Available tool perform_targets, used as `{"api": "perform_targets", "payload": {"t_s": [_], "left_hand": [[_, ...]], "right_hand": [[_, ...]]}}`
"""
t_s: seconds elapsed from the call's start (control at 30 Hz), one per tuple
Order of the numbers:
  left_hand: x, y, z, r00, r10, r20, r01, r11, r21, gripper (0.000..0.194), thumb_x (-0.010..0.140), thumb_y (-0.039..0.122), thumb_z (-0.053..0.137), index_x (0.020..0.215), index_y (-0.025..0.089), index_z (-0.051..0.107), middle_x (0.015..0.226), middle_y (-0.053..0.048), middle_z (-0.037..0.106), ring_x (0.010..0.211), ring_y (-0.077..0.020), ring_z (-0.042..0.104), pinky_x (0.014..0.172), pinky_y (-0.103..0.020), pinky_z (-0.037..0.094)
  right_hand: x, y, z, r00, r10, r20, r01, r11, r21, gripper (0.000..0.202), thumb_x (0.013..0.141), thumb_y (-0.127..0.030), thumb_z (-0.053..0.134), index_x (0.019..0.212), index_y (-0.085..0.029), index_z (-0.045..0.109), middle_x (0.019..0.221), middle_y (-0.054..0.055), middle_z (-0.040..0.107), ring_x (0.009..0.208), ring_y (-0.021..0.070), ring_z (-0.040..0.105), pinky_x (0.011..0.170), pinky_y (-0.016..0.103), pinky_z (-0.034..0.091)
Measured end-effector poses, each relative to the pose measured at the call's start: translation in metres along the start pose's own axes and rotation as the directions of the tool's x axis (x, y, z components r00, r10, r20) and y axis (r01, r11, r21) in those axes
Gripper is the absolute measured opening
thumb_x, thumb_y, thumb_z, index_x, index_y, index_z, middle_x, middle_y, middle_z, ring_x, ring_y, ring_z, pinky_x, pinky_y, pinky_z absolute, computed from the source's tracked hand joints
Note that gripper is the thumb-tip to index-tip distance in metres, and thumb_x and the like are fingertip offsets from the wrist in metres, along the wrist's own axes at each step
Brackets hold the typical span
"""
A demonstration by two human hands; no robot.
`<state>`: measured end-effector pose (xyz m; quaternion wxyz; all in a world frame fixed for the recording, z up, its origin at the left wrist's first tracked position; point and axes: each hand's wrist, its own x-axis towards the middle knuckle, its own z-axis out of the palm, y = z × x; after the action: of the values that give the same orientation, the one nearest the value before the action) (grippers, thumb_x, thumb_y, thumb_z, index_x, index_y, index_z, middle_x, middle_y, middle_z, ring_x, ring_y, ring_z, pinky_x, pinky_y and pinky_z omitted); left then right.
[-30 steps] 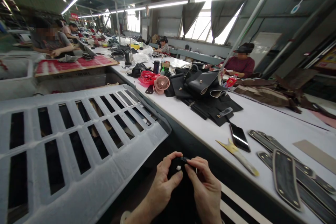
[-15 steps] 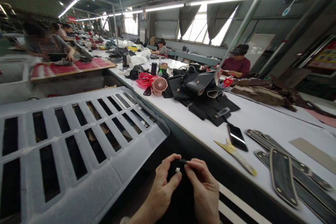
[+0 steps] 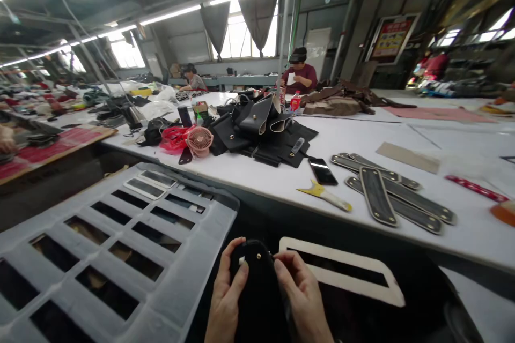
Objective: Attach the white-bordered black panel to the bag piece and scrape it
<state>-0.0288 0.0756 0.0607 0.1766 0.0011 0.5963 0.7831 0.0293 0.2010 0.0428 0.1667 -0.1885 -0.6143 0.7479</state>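
Observation:
Between my hands is a black leather piece [image 3: 259,289] with a rounded top end and a small gold rivet near that end. My left hand [image 3: 226,292] grips its left edge, thumb on the front beside a small white bit [image 3: 242,260], fingers curled behind. At the right edge, my right hand [image 3: 301,292] pinches the rim between thumb and fingers. What lies under those fingertips is hidden. Right of my hands, a cream-white frame [image 3: 354,285] with a long dark slot lies low, below the table edge.
A grey slotted plastic crate [image 3: 183,273] stands at left. On the white table [image 3: 265,193] lie black straps with rivets [image 3: 378,195], a yellow-handled tool [image 3: 325,195], a phone [image 3: 323,171], black leather pieces [image 3: 257,134] and a pink fan [image 3: 200,141]. A co-worker [image 3: 300,72] sits across.
The view has swung to the right. The leather piece now shows its rounded front and rivet, and my right hand has moved from its top to its right edge.

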Motion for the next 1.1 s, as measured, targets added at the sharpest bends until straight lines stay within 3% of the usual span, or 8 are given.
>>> {"api": "perform_targets", "payload": {"t_s": [0.1, 0.2, 0.3, 0.47, 0.63, 0.83, 0.97, 1.1], "left_hand": [[-0.001, 0.003, 0.003, 0.999, -0.04, -0.007, 0.04, 0.999, 0.011, 0.056, 0.076, 0.05, 0.068, 0.125, 0.028, 0.052, 0.109, -0.004, 0.067, 0.101, -0.0235, 0.065, 0.091, -0.031, 0.05], [-0.003, 0.005, 0.006, 0.999, -0.037, -0.015, 0.037, 0.998, 0.05, 0.054, 0.078, 0.048, 0.066, 0.126, 0.03, 0.049, 0.117, -0.003, 0.064, 0.108, -0.0233, 0.062, 0.092, -0.029, 0.049], [-0.002, 0.004, 0.005, 1.0, -0.009, -0.024, 0.012, 0.993, 0.117, 0.051, 0.08, 0.048, 0.064, 0.125, 0.031, 0.049, 0.124, -0.002, 0.06, 0.113, -0.0227, 0.059, 0.093, -0.026, 0.047], [0.002, -0.003, -0.001, 1.0, 0.007, -0.027, -0.003, 0.989, 0.145, 0.051, 0.079, 0.051, 0.064, 0.124, 0.03, 0.051, 0.125, -0.002, 0.061, 0.119, -0.0258, 0.056, 0.099, -0.031, 0.046], [0.004, -0.009, 0.0, 1.0, 0.029, -0.013, -0.028, 0.996, 0.081, 0.054, 0.075, 0.05, 0.069, 0.123, 0.029, 0.054, 0.13, -0.004, 0.058, 0.129, -0.0288, 0.046, 0.108, -0.036, 0.038], [0.008, 0.001, 0.005, 0.999, 0.02, -0.042, -0.02, 1.0, -0.009, 0.05, 0.073, 0.05, 0.071, 0.113, 0.021, 0.064, 0.115, -0.008, 0.067, 0.118, -0.0309, 0.056, 0.103, -0.039, 0.043], [0.007, 0.006, 0.006, 0.998, -0.003, -0.067, 0.004, 1.0, 0.019, 0.045, 0.071, 0.047, 0.073, 0.106, 0.019, 0.069, 0.107, -0.008, 0.07, 0.108, -0.0294, 0.062, 0.097, -0.037, 0.048], [0.004, 0.004, 0.005, 0.998, -0.036, -0.049, 0.036, 0.999, 0.003, 0.039, 0.077, 0.044, 0.069, 0.106, 0.019, 0.069, 0.109, -0.008, 0.07, 0.111, -0.0279, 0.06, 0.099, -0.036, 0.045]], "right_hand": [[-0.009, 0.005, -0.001, 0.996, -0.082, 0.023, 0.085, 0.961, -0.263, 0.028, 0.086, -0.047, 0.056, 0.093, -0.02, 0.057, 0.077, 0.001, 0.058, 0.069, 0.0166, 0.054, 0.065, 0.027, 0.046], [-0.012, 0.008, 0.004, 0.986, -0.16, 0.046, 0.166, 0.92, -0.355, 0.024, 0.088, -0.043, 0.052, 0.096, -0.02, 0.055, 0.08, 0.001, 0.058, 0.07, 0.0161, 0.054, 0.065, 0.026, 0.045], [-0.012, 0.008, 0.009, 0.981, -0.189, 0.038, 0.189, 0.91, -0.37, 0.023, 0.09, -0.043, 0.049, 0.091, -0.02, 0.053, 0.078, 0.001, 0.057, 0.069, 0.0154, 0.054, 0.064, 0.026, 0.043], [-0.004, 0.0, 0.015, 0.993, -0.115, -0.004, 0.107, 0.937, -0.332, 0.029, 0.09, -0.049, 0.048, 0.084, -0.021, 0.049, 0.069, -0.002, 0.049, 0.061, 0.0133, 0.046, 0.055, 0.024, 0.037], [0.014, -0.017, 0.015, 0.995, -0.093, 0.046, 0.101, 0.972, -0.213, 0.038, 0.09, -0.053, 0.046, 0.111, -0.021, 0.052, 0.062, -0.005, 0.048, 0.057, 0.0134, 0.045, 0.053, 0.025, 0.034], [0.023, -0.028, 0.016, 0.981, -0.166, 0.105, 0.19, 0.939, -0.287, 0.034, 0.089, -0.051, 0.049, 0.092, -0.019, 0.061, 0.066, -0.001, 0.057, 0.057, 0.013, 0.046, 0.052, 0.026, 0.032], [0.022, -0.027, 0.02, 0.977, -0.178, 0.122, 0.208, 0.925, -0.318, 0.032, 0.09, -0.049, 0.049, 0.084, -0.019, 0.059, 0.066, 0.0, 0.057, 0.056, 0.0127, 0.045, 0.051, 0.026, 0.031], [0.019, -0.026, 0.021, 0.974, -0.184, 0.131, 0.22, 0.903, -0.369, 0.031, 0.092, -0.047, 0.046, 0.082, -0.019, 0.057, 0.061, -0.002, 0.053, 0.052, 0.0115, 0.041, 0.048, 0.026, 0.029]]}}
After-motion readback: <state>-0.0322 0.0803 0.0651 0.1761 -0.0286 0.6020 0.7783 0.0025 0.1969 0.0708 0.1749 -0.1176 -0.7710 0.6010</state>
